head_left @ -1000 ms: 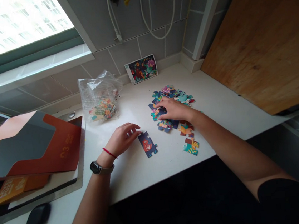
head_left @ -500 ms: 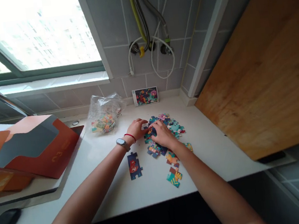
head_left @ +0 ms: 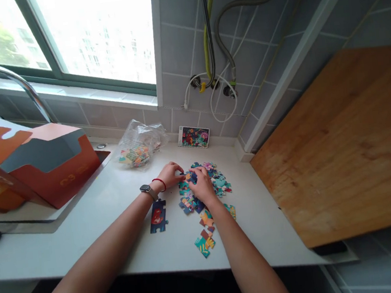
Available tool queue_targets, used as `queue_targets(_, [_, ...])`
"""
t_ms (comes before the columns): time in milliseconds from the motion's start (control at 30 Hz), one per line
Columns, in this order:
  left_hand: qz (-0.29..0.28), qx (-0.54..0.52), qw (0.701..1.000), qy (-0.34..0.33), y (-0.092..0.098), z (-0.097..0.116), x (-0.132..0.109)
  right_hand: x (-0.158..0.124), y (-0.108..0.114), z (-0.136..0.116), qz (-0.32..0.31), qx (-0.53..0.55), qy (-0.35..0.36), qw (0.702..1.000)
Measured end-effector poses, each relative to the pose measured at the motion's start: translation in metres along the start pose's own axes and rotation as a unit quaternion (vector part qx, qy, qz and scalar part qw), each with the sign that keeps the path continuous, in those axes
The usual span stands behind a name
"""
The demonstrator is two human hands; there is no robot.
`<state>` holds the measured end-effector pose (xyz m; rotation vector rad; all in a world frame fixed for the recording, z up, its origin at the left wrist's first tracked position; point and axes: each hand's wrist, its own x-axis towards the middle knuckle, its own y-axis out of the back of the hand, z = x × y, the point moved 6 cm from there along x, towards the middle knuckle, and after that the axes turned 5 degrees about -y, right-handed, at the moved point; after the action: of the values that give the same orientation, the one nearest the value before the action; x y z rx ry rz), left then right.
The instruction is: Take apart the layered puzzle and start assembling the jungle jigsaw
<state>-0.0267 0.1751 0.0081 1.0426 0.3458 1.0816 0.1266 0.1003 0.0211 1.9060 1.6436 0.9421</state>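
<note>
Both hands are over the left side of a heap of colourful puzzle pieces (head_left: 221,183) on the white countertop. A dark blue puzzle piece (head_left: 190,177) with an orange patch shows between them. My left hand (head_left: 171,174), with a red cord and a watch at the wrist, pinches its left edge with fingertips. From the right, my right hand (head_left: 203,186) grips it with thumb and fingers, partly covering it. A joined dark blue puzzle section (head_left: 158,216) with a red figure lies apart beside my left wrist. Teal and yellow pieces (head_left: 205,243) lie nearer the front edge.
A small picture card (head_left: 193,137) leans against the tiled wall. Left of it sits a clear plastic bag (head_left: 139,148) with more pieces. An orange box (head_left: 68,175) stands at the left by the faucet (head_left: 22,81). A wooden board (head_left: 351,147) rises at the right.
The head view has turned and tilted, shifting the whole scene. My hands stay at the heap's left side, fingers slightly farther apart, and the piece between them shows more.
</note>
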Motion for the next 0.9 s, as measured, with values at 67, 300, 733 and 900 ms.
queue_targets(67, [0.007,-0.013,1.000,0.002,0.002,-0.005,-0.001,0.001,0.000,0.001,0.003,0.010,0.001,1.000])
queue_targets(300, [0.008,-0.033,0.999,-0.010,0.009,-0.004,-0.010,0.002,-0.001,0.006,0.005,0.005,-0.006,1.000])
queue_targets(733, [0.011,0.095,0.994,0.052,0.019,-0.015,-0.022,0.002,-0.004,0.016,0.035,-0.095,-0.031,0.994])
queue_targets(900, [0.007,0.072,0.997,-0.016,0.006,0.006,-0.024,0.003,-0.001,0.025,0.069,-0.115,-0.068,0.989])
